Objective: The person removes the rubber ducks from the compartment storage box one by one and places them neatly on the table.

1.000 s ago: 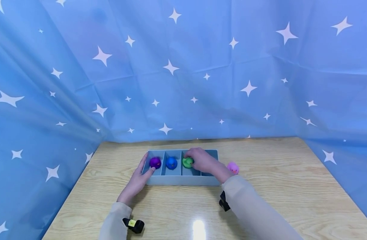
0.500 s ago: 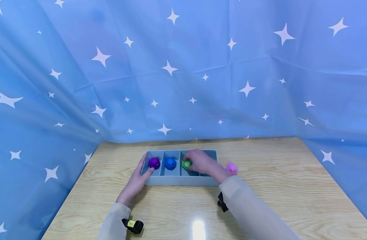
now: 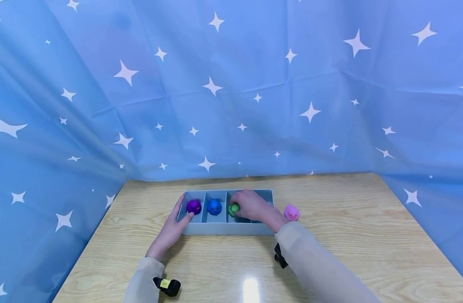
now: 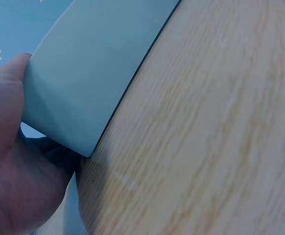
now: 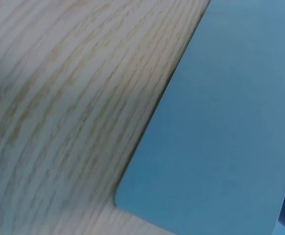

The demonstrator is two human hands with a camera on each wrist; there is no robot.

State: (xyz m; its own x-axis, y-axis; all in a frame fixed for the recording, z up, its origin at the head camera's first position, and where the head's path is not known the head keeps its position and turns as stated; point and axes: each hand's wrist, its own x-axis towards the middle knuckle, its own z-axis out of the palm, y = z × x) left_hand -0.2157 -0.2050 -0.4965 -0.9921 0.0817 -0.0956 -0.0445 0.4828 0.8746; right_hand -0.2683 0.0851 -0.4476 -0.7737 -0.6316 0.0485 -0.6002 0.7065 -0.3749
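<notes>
A light blue box (image 3: 227,229) with several compartments in a row stands on the table. My left hand (image 3: 173,227) grips its left end, the thumb at the front rim and fingers along the outer side; the left wrist view shows this hand (image 4: 20,161) against the box corner. A purple rubber duck (image 3: 194,206) sits in the leftmost compartment, a blue one (image 3: 214,206) in the second. In the third, my right hand (image 3: 250,205) holds a green rubber duck (image 3: 234,209) from above, partly covering it. The right wrist view shows mainly the box's outer wall (image 5: 216,122).
Just right of the box, a pink rubber duck (image 3: 291,212) stands on the wooden table (image 3: 216,269). My right forearm passes close in front of it. A blue star-patterned cloth (image 3: 246,105) hangs behind and at the sides of the table.
Inside the third compartment the green duck has turned toward the front, with my right hand still on it. The left hand has stayed on the box; the head view has shifted slightly.
</notes>
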